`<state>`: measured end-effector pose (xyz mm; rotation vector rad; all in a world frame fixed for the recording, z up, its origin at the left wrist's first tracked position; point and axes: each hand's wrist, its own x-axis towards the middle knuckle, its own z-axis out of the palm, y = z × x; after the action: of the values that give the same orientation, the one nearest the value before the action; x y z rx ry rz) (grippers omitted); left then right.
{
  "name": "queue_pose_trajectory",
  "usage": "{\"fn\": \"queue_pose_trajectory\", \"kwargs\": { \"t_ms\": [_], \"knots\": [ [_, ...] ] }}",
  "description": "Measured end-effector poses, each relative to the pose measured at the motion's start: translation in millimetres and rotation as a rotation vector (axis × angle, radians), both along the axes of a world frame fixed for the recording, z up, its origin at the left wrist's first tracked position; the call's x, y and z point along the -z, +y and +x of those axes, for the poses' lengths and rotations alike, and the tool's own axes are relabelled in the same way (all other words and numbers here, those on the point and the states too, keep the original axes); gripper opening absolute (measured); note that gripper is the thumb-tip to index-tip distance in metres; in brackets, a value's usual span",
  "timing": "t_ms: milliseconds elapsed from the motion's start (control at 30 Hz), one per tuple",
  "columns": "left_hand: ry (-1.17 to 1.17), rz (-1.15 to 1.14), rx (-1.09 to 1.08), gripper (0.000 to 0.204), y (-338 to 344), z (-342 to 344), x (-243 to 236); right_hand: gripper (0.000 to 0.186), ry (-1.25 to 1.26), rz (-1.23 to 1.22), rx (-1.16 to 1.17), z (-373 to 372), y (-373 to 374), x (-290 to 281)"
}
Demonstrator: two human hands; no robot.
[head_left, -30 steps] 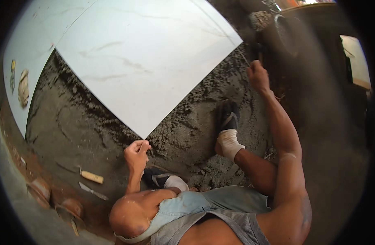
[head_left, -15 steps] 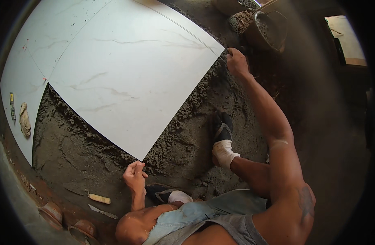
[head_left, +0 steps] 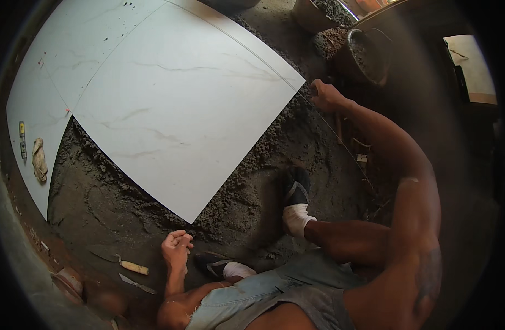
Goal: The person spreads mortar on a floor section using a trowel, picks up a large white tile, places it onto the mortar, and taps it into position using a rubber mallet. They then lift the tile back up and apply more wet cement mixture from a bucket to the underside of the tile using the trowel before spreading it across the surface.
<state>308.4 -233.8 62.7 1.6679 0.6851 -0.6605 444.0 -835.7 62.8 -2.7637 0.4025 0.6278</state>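
Note:
A large white marble-look tile (head_left: 192, 115) lies on dark, lumpy mortar (head_left: 236, 187), its near corner pointing toward me. Just below that corner my left hand (head_left: 176, 252) hangs with loosely bent fingers, holding nothing that I can see. Beside the tile's right corner is my right hand (head_left: 327, 97), its fingers bent and apart, a small gap between them and the tile. A thin string (head_left: 336, 133) stretches along the tile's far right edge, passes my right hand and continues over the ground.
At lower left lie a wooden-handled trowel (head_left: 133, 268) and a small flat blade (head_left: 137, 284). A crumpled cloth (head_left: 39, 159) and a spirit level (head_left: 22, 139) rest on the left tile (head_left: 39, 190). Buckets of mortar (head_left: 367, 58) stand at upper right. My slippered foot (head_left: 296, 190) presses the mortar.
My left hand has come away from the tile's near corner, slightly downward. The right hand has shifted a little away from the right corner. The whole view has tilted slightly.

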Motion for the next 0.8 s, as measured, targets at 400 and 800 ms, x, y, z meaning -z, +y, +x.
{"fn": "queue_pose_trajectory", "kwargs": {
  "t_ms": [400,800],
  "knots": [
    [0.292,0.032,0.5,0.019,-13.3,38.0,-41.9,0.052,0.482,-0.051,0.102,-62.3,44.3,0.4],
    [-0.403,0.636,-0.151,0.021,-50.6,18.9,23.9,0.069,-0.706,-0.298,0.179,42.5,68.7,64.5]
  ]
}}
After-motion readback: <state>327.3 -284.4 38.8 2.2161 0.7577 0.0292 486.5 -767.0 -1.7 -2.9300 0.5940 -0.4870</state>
